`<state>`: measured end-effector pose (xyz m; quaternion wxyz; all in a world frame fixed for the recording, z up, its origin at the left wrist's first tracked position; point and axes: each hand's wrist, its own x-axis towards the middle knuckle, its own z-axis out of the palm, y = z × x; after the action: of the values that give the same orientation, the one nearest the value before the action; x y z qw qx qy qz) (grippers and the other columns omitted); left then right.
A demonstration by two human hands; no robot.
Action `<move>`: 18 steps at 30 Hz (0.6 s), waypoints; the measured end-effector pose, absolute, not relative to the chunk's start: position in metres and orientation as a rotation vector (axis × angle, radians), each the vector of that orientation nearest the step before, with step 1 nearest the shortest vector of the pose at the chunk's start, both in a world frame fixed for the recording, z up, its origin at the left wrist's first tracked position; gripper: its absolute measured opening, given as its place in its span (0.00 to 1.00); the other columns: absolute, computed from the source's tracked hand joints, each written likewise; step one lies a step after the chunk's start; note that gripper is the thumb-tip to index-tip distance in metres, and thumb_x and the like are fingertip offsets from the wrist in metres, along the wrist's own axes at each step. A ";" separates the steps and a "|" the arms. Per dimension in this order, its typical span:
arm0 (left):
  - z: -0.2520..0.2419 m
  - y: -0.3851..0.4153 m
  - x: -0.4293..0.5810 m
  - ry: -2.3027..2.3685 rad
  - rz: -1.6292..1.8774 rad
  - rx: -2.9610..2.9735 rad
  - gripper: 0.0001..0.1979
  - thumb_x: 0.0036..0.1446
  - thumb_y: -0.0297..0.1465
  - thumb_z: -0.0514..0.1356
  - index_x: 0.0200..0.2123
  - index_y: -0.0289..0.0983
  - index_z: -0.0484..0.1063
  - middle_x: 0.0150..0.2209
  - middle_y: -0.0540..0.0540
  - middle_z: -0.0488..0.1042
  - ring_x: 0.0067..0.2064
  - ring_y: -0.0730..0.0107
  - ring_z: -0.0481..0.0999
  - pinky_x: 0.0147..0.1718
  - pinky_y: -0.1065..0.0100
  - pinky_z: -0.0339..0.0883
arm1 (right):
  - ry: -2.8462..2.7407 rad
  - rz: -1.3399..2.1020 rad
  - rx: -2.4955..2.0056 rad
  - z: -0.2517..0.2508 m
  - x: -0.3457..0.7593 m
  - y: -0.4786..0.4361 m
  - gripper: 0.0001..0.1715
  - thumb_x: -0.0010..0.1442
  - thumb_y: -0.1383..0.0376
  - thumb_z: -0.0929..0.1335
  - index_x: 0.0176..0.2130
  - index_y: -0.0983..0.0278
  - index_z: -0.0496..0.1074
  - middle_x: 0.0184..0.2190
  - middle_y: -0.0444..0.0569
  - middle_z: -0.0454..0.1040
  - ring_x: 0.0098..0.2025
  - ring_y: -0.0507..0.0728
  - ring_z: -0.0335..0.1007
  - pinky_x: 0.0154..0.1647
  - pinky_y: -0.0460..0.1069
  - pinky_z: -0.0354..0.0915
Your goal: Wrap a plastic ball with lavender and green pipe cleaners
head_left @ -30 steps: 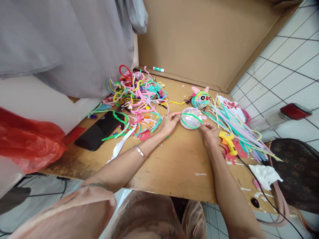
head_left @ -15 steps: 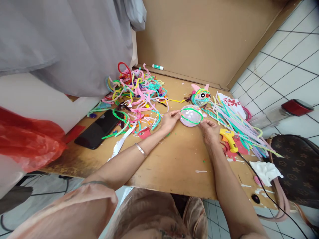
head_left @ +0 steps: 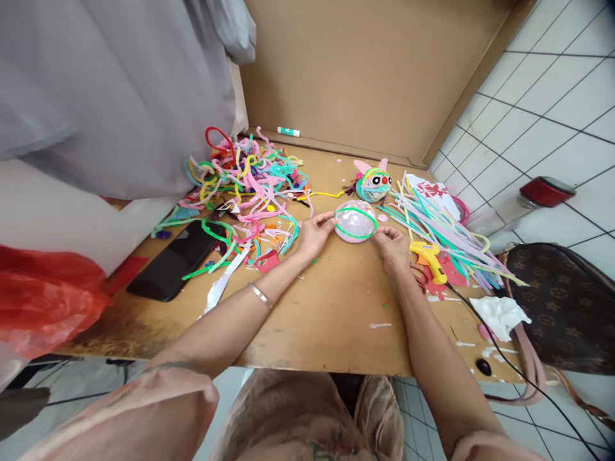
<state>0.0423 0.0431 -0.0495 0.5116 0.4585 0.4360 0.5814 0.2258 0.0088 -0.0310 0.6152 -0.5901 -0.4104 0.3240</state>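
A see-through, pinkish balloon-like ball (head_left: 354,230) sits on the table between my hands. A bright green pipe cleaner (head_left: 356,209) forms a ring around it. My left hand (head_left: 316,235) pinches the ring at the ball's left side, thumb and forefinger together. On the right side, my right hand (head_left: 391,244) grips the ring the same way, its fingertips against the ball. Just behind stands a similar finished-looking ball (head_left: 373,186), wrapped in coloured pipe cleaners, with pink ears, round eyes and a red nose.
A tangled heap of pipe cleaners (head_left: 254,169) lies left, beside a black phone (head_left: 173,262). Straight pipe cleaners (head_left: 442,221) and a yellow glue gun (head_left: 429,259) with a cord lie right. A glue stick (head_left: 288,132), white tissue (head_left: 500,315) and brown bag (head_left: 557,307) are around.
The view has shifted, so everything appears a little further left. Both hands keep their hold at the two sides of the ring, with little visible movement.
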 end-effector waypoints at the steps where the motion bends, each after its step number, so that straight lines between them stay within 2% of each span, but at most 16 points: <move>1: -0.050 0.043 0.042 1.054 1.399 1.110 0.14 0.52 0.29 0.66 0.44 0.33 0.80 0.47 0.40 0.82 0.49 0.58 0.80 0.55 0.57 0.69 | -0.955 0.746 -1.370 -0.031 0.226 0.009 0.13 0.36 0.58 0.74 0.23 0.63 0.72 0.19 0.40 0.72 0.24 0.51 0.65 0.28 0.47 0.63; 11: -0.055 0.045 0.035 1.019 1.387 1.196 0.17 0.51 0.34 0.67 0.44 0.33 0.80 0.46 0.41 0.82 0.49 0.58 0.80 0.55 0.57 0.70 | -0.947 0.784 -1.373 -0.035 0.226 0.009 0.09 0.36 0.61 0.70 0.22 0.62 0.70 0.24 0.44 0.75 0.30 0.54 0.71 0.32 0.48 0.66; 18: -0.047 0.037 0.029 1.090 1.370 1.238 0.15 0.51 0.33 0.66 0.42 0.35 0.81 0.48 0.42 0.82 0.51 0.58 0.79 0.56 0.57 0.69 | -0.912 0.802 -1.317 -0.033 0.222 0.007 0.07 0.35 0.63 0.72 0.20 0.62 0.71 0.30 0.46 0.80 0.36 0.56 0.75 0.40 0.50 0.69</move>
<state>0.0290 0.0366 -0.0469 0.4783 0.5069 0.4465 0.5611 0.2216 0.0070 -0.0333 0.6249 -0.5740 -0.3973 0.3496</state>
